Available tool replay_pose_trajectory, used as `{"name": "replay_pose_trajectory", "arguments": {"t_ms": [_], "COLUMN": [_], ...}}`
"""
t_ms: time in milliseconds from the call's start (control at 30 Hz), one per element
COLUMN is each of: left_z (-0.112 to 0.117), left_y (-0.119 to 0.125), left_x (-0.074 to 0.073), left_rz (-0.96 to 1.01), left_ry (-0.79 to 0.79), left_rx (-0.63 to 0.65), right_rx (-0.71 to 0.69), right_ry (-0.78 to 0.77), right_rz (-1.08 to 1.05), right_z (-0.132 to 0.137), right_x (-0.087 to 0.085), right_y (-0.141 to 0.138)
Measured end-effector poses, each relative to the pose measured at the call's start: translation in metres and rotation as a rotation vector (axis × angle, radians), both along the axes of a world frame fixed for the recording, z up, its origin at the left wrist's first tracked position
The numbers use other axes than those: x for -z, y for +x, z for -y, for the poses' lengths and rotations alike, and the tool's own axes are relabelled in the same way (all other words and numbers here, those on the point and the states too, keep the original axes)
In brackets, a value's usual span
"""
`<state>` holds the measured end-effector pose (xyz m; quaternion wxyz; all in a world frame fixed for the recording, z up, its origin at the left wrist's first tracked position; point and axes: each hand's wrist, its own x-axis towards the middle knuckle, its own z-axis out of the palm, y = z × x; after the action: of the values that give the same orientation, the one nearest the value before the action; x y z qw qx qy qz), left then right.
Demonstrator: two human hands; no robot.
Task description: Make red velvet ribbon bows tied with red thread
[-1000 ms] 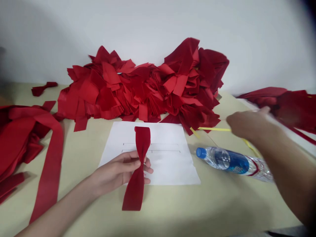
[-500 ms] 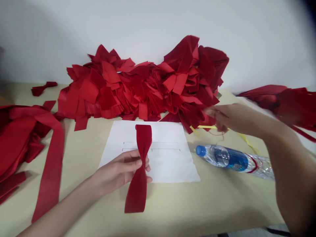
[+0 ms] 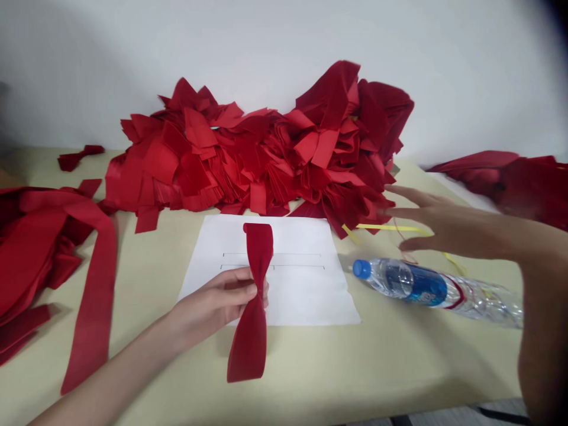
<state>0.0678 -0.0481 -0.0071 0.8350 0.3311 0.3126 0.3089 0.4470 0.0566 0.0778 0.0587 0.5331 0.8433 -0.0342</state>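
The person's right hand [image 3: 457,228] is opening: its fingers, bunched a moment ago, are now spreading wide, and the grip is carrying nothing solid (a thin red thread [image 3: 406,244] is curling just below them, though I cannot tell whether it is caught on the hand). The hand is hovering palm-down at about 3 o'clock from the sheet of white paper with thin printed lines [image 3: 310,302], above a clear plastic water bottle with a blue cap and blue label [image 3: 412,283] lying on its side, and the right forearm is reaching in from the right edge of the view.

The left hand [image 3: 213,299] is keeping a narrow, closed grip, thumb and fingers pinching the waist of a crimson velvet ribbon [image 3: 251,346]. That ribbon is lying across the lower half of the paper, gathered into a bow-like shape, with its lower tail hanging past the paper's edge at about 6 o'clock. The left forearm is slanting in from 7 o'clock, low over the pale cream surface [image 3: 399,367].

A large heap of cut red fabric strips [image 3: 248,154] is sitting at 12 o'clock against the white wall, long loose red bands [image 3: 91,278] are lying at 9 o'clock, and a narrow yellow strip [image 3: 390,227] is stretching along the heap's lower right edge.
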Motion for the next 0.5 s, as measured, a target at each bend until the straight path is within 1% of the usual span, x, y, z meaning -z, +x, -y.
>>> {"name": "replay_pose_trajectory", "arguments": {"t_ms": [100,133,167,233,300,333,367,400,433,500], "left_z": [0.000,0.000,0.000,0.000,0.000,0.000,0.001,0.001,0.001,0.001], "left_y": [0.000,0.000,0.000,0.000,0.000,0.000,0.000,0.000,0.000,0.000], "left_x": [0.002,0.002,0.002,0.003,0.002,0.002,0.002,0.002,0.001,0.001], "left_rz": [-0.008,-0.008,-0.007,-0.003,0.002,0.002,0.001,-0.001,-0.004,-0.006], "left_ry": [0.001,0.004,0.006,0.012,0.017,0.018,0.019,0.020,0.019,0.018], "left_rx": [0.001,0.003,0.004,0.011,0.015,0.016,0.016,0.017,0.017,0.029], "right_rx": [0.100,0.107,0.085,0.015,-0.006,0.001,0.012,0.019,0.021,0.013], "right_ry": [-0.177,-0.201,-0.196,-0.172,-0.254,-0.313,-0.337,-0.315,-0.255,-0.093], "right_rz": [-0.232,-0.302,-0.342,-0.333,-0.295,-0.308,-0.339,-0.374,-0.403,-0.420], "right_z": [0.004,0.006,0.008,0.012,0.010,0.006,0.000,-0.007,-0.015,-0.028], "right_x": [0.005,0.005,0.005,0.003,-0.001,-0.004,-0.006,-0.009,-0.012,-0.017], "right_y": [-0.005,-0.011,-0.018,-0.028,-0.030,-0.027,-0.022,-0.016,-0.010,-0.002]}}
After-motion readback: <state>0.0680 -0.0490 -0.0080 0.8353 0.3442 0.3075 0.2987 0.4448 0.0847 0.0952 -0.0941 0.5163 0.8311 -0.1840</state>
